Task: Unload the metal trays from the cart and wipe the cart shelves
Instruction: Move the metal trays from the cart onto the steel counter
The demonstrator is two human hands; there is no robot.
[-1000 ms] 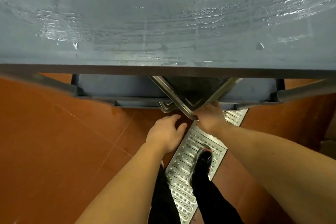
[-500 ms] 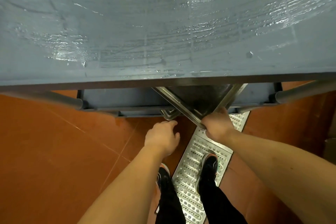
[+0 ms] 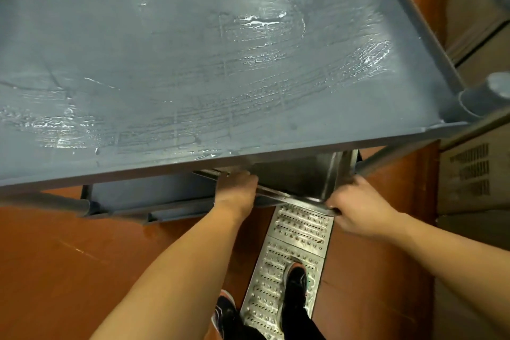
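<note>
I counted one grey cart (image 3: 193, 69), with two shelves showing; one metal tray (image 3: 300, 176) at lower centre; two hands on it, left hand (image 3: 236, 188) and right hand (image 3: 356, 201); two shoes (image 3: 296, 279); one perforated floor grate (image 3: 292, 251).

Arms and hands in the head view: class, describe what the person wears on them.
Nothing: the left hand and right hand are bare, without gloves, rings or a watch. Both forearms are uncovered, no sleeves in view.
</note>
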